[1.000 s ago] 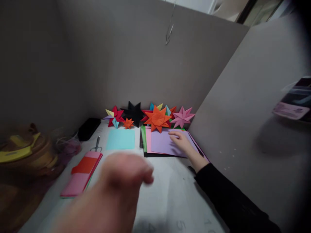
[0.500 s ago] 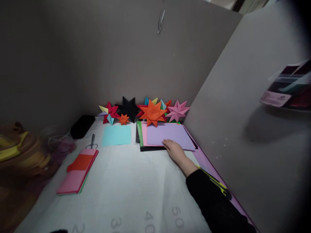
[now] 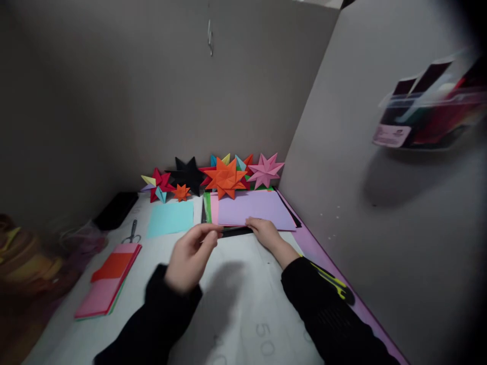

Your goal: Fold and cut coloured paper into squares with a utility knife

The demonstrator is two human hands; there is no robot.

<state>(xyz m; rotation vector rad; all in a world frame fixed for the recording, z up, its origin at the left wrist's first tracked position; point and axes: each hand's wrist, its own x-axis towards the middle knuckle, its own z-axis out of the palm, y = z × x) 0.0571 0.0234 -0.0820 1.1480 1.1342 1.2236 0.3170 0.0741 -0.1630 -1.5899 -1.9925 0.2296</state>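
Head view. Purple paper (image 3: pixel 254 209) tops the paper stack (image 3: pixel 239 232), just below centre, toward 6 o'clock. Right hand (image 3: pixel 266 236) at the paper's near edge, fingers together. Left hand (image 3: pixel 192 257) at the stack's 7 o'clock corner, thumb and forefinger nearly meeting; soft here, cannot tell whether either grips. Orange star (image 3: pixel 225 177) at stack's 11, wall (image 3: pixel 342 172) at 3. Room: white tabletop (image 3: pixel 251 279) between sleeves (image 3: pixel 323 309), 6 o'clock.
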